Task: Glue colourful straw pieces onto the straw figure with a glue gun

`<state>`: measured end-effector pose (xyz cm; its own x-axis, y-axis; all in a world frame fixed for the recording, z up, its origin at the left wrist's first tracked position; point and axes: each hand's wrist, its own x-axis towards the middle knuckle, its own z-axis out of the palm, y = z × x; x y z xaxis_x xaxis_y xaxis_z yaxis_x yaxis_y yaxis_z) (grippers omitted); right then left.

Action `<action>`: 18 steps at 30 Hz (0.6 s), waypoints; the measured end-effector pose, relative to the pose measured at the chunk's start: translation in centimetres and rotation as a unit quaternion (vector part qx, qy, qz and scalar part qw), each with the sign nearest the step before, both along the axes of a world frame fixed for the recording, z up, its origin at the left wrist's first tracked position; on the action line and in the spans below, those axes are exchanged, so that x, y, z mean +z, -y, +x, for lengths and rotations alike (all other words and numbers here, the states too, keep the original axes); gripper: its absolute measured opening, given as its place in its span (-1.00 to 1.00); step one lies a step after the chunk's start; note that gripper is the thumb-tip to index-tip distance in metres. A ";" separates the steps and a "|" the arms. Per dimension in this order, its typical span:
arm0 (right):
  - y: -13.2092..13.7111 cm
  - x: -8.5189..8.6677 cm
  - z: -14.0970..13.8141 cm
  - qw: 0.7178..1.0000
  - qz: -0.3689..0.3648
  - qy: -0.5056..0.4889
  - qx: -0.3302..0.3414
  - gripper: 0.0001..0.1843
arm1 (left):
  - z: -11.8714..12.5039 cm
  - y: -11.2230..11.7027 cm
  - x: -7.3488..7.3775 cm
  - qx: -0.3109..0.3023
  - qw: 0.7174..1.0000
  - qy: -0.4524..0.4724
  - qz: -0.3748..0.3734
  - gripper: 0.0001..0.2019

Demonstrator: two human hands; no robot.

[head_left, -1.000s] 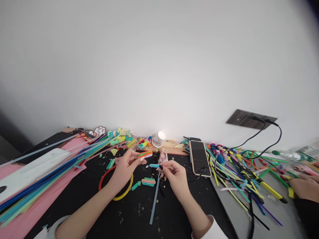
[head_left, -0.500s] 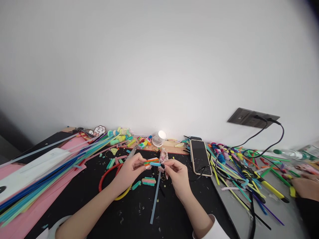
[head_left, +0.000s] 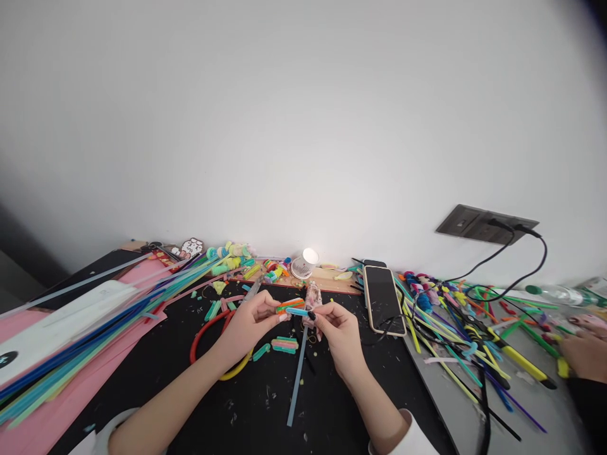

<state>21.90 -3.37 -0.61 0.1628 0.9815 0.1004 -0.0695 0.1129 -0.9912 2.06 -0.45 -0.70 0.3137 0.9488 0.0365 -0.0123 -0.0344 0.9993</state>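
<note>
My left hand (head_left: 246, 323) pinches a small bundle of short straw pieces (head_left: 288, 306), orange and green, above the black mat (head_left: 265, 404). My right hand (head_left: 337, 332) pinches a short light-blue straw piece (head_left: 296, 311) and holds it against the bundle. Both hands meet at the mat's middle. Below them lie a glued stack of short straw pieces (head_left: 284, 345) and a long pale-blue straw (head_left: 296, 384). A red and yellow ring (head_left: 213, 344) lies under my left wrist.
Long coloured straws (head_left: 95, 335) fan over pink paper (head_left: 57, 404) at left. A lit candle cup (head_left: 303, 264) stands at the back. A phone (head_left: 383, 298) lies right of my hands. Straws and cables (head_left: 465, 328) litter the grey table; another person's hand (head_left: 583, 354) rests far right.
My hands have come together: the right hand brought the light-blue piece up to the bundle in the left hand. The view shifted slightly.
</note>
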 end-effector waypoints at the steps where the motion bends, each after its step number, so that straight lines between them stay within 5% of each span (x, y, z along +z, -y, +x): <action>1: 0.0 0.0 0.0 1.000 -0.003 -0.004 0.000 -0.81 | 0.0 0.0 0.2 0.003 1.000 -0.004 -0.001 -0.73; 18: -0.2 0.0 0.0 1.000 -0.001 -0.005 0.005 -0.81 | 0.0 0.2 -0.6 -0.038 0.999 -0.005 -0.017 -0.76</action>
